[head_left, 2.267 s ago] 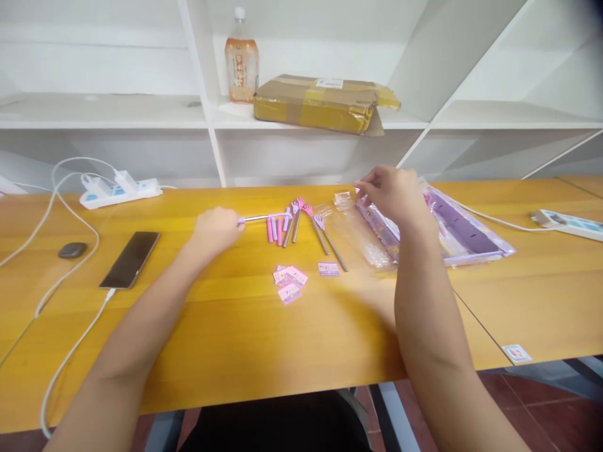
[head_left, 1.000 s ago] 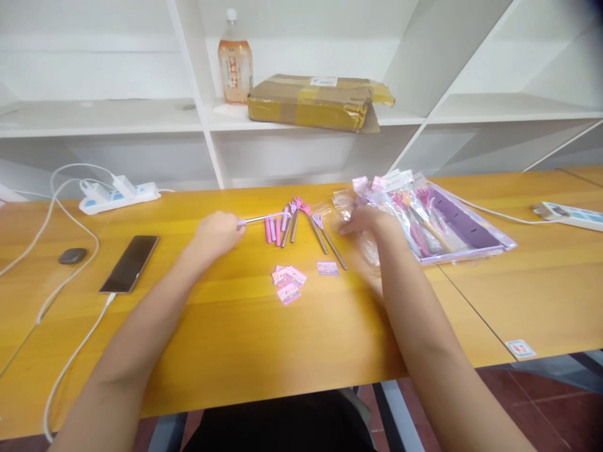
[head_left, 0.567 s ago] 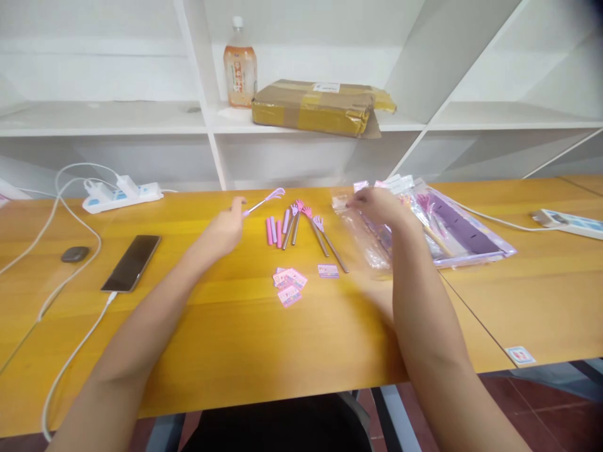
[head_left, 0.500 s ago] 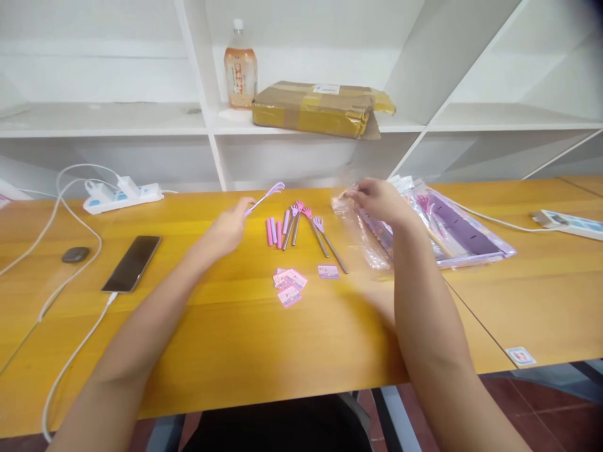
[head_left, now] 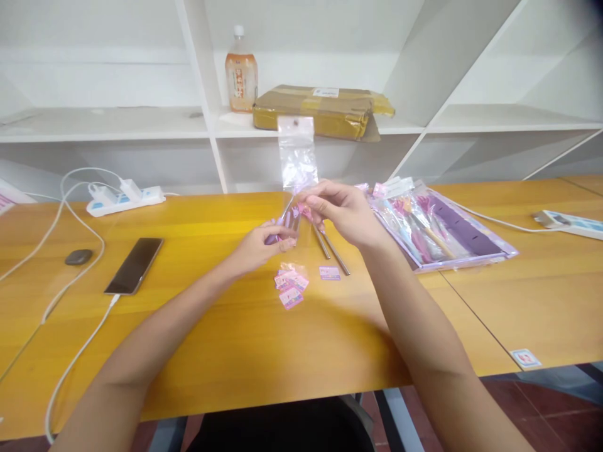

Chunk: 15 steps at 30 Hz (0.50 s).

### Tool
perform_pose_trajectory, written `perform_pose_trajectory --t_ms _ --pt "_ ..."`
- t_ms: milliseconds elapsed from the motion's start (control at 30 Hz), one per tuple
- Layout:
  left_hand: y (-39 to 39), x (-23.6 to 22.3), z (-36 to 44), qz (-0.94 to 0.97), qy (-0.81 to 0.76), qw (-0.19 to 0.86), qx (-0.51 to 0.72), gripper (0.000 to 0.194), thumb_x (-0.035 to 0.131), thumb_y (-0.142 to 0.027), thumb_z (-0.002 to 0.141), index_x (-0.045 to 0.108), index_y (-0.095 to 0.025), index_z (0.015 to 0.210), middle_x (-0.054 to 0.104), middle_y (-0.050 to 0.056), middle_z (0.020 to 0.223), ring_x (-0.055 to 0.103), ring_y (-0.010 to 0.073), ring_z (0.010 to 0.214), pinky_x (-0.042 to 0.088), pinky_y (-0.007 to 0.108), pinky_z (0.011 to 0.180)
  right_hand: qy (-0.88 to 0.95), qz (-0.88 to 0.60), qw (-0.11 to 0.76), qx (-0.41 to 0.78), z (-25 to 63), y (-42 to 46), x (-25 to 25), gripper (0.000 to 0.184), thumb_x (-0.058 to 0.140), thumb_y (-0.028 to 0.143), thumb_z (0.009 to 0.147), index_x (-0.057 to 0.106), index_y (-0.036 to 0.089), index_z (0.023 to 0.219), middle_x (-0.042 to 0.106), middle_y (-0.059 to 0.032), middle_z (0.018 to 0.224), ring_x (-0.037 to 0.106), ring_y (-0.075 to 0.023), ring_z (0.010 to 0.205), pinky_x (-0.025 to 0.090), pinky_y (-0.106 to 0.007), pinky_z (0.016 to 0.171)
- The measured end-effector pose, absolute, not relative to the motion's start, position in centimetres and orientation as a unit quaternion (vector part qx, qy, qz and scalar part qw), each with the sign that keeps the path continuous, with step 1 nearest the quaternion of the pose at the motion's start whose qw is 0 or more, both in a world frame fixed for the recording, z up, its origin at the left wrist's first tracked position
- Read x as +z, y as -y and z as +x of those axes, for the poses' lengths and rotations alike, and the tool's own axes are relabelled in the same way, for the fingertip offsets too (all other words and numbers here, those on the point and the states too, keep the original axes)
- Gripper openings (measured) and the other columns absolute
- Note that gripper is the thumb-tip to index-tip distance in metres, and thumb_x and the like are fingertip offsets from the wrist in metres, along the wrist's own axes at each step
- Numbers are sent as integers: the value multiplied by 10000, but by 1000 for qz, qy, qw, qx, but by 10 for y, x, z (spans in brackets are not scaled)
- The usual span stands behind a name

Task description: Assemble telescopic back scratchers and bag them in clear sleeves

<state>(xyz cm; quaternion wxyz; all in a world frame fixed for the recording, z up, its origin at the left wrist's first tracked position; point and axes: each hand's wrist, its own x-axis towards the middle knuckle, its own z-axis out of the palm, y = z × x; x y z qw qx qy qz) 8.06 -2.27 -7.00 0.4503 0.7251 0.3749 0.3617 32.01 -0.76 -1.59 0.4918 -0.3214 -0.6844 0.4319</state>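
Right hand [head_left: 346,213] pinches a clear bag [head_left: 296,154]; left hand [head_left: 261,245] grips a purple stick [head_left: 282,223]; card [head_left: 329,273] print seems unreadable.

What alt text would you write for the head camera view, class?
Two bare hands meet over a yellow table: the right hand holds a clear plastic sleeve upright, while the left hand feeds a small purple back scratcher into it.

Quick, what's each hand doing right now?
Left hand: closed on a purple stick.
Right hand: pinching a clear bag, held upright.
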Motion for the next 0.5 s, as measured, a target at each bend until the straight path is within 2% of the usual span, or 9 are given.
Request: perform_pose_trajectory --t_ms 100,167,267,367,500 --pt "25 -69 81 693 -366 485 388 352 798 -554 930 835 -205 906 719 57 901 601 177 793 476 307 722 642 -308 515 477 313 5 -23 526 785 746 940 760 259 1137 671 -19 943 601 -129 695 520 -291 566" --pt "26 -66 80 681 -367 488 405 358 816 -556 916 825 -199 882 689 48 870 548 153 722 432 293 651 625 -311 517 496 307 2 -30 525 794 745 928 755 265 1136 689 -19 959 627 -140 736 555 -293 615" --pt "30 -63 81 691 -366 474 405 354 833 -547 899 816 -199 840 648 33 843 510 140 698 410 290 630 670 -318 444 503 292 1 -43 488 853 696 895 762 247 1062 725 -29 940 670 -178 824 600 -325 727" --pt "33 -63 83 715 -365 457 384 325 839 -533 894 828 -214 838 637 28 829 540 157 740 456 307 683 684 -333 415 498 279 1 -54 484 823 702 912 743 226 947 731 -36 906 663 -183 812 591 -335 738" --pt "31 -62 82 711 -369 419 428 286 855 -506 895 852 -225 840 721 92 1126 677 223 1031 554 377 928 625 -336 511 484 284 -10 -59 526 807 746 904 680 238 950 730 -21 890 688 -178 812 619 -345 796"
